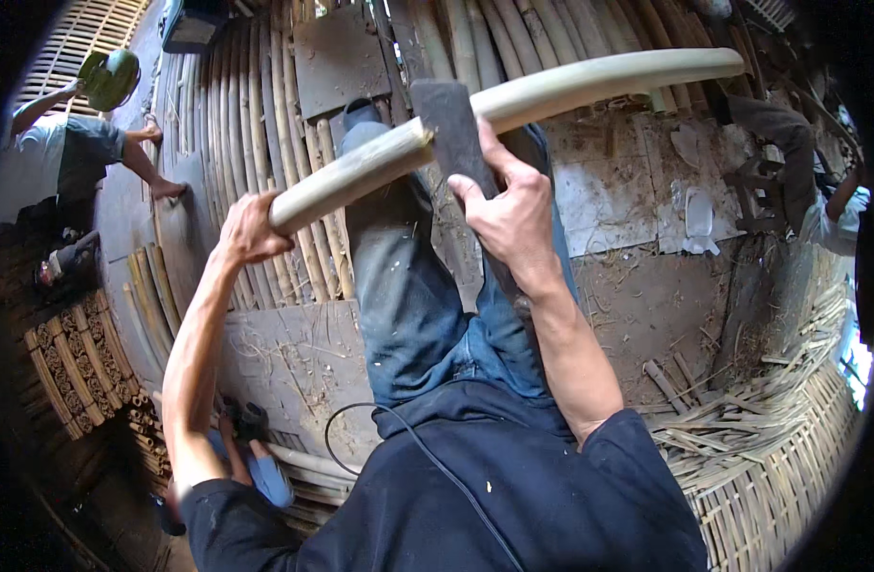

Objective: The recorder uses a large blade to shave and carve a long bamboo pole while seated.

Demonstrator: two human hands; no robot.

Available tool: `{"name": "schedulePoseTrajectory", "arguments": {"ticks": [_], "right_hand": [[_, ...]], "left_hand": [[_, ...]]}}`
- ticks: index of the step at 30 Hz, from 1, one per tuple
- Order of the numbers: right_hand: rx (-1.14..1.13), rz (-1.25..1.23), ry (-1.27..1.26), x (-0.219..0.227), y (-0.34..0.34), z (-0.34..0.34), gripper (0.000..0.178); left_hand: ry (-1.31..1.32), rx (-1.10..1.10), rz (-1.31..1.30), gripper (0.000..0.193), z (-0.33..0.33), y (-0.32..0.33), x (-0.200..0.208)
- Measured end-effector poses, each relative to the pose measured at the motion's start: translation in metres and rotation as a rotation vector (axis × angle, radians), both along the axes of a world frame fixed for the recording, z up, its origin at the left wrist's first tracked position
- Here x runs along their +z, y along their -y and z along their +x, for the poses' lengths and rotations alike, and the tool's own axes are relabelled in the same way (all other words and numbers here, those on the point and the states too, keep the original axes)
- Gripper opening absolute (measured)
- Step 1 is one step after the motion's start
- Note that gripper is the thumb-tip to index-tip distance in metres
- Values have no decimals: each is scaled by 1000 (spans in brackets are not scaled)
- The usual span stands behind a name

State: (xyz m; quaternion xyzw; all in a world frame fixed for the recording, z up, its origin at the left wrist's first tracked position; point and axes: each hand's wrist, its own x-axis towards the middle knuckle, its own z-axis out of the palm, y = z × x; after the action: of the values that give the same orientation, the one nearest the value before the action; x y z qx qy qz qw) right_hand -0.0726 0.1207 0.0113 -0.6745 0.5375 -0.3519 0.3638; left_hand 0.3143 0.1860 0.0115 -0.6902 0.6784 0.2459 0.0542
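Observation:
A pale, peeled bamboo pole point(609, 78) lies across in front of me, over my legs, its right end higher in the picture. My left hand point(253, 229) is closed around its left end. In my right hand point(513, 214) is a machete point(448, 112) with a broad dark blade, thumb along one side and index finger reaching toward the pole. The blade crosses the pole near its middle, beside a small nick in the surface. How deep it sits in the bamboo cannot be told. My right palm hides part of the machete.
Bamboo poles point(237, 124) cover the floor ahead, with a flat board point(340, 59) on them. Woven bamboo strips point(771, 467) are at the lower right, bundled sticks point(84, 362) at the left. A person at the left holds a green round object point(110, 79); others sit nearby.

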Motion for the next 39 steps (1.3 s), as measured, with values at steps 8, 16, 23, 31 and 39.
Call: {"name": "schedulePoseTrajectory", "arguments": {"ticks": [8,16,23,31,39], "right_hand": [[20,-84,73,-22,5,-2,56],[310,239,41,-3,-32,47,72],[112,-213,141,-19,-3,30,67],[-59,58,143,0,25,-15,54],[251,-14,78,-31,-38,34,80]], "left_hand": [[-36,-19,-54,59,7,-7,-7],[-10,24,26,64,-9,-9,-1],[-100,33,104,59,-19,-10,-7],[-150,84,55,53,7,-24,-12],[-331,84,143,57,-18,-7,-28]]}}
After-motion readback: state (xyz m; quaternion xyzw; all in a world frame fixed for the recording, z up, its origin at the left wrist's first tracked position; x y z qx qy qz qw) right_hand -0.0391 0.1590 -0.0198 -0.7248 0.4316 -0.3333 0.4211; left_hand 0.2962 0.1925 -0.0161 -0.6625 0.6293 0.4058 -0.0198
